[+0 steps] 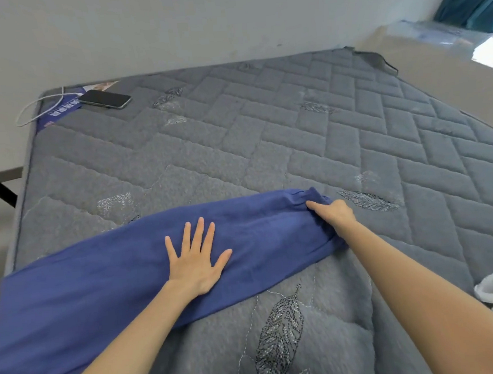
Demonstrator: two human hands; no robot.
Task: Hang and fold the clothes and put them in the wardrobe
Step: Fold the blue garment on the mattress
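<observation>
Closest in, the wide end of the blue garment [115, 283] lies at the near left of the mattress [294, 131]. From there it runs as one long band to the right and slightly away. The left hand [196, 263] lies flat on its middle, fingers spread. The right hand [333, 214] grasps the narrow right end, fingers tucked under the cloth. I'd guess that end folds leftward over the flat hand.

A bare grey quilted mattress [294, 142], stitched with leaf motifs, stretches before me. A blue garment [100, 284] lies spread across its near end. At the far left corner a dark phone [105, 99] rests by a printed label [59, 112], with a white cable [30, 111] looping over the edge.
</observation>
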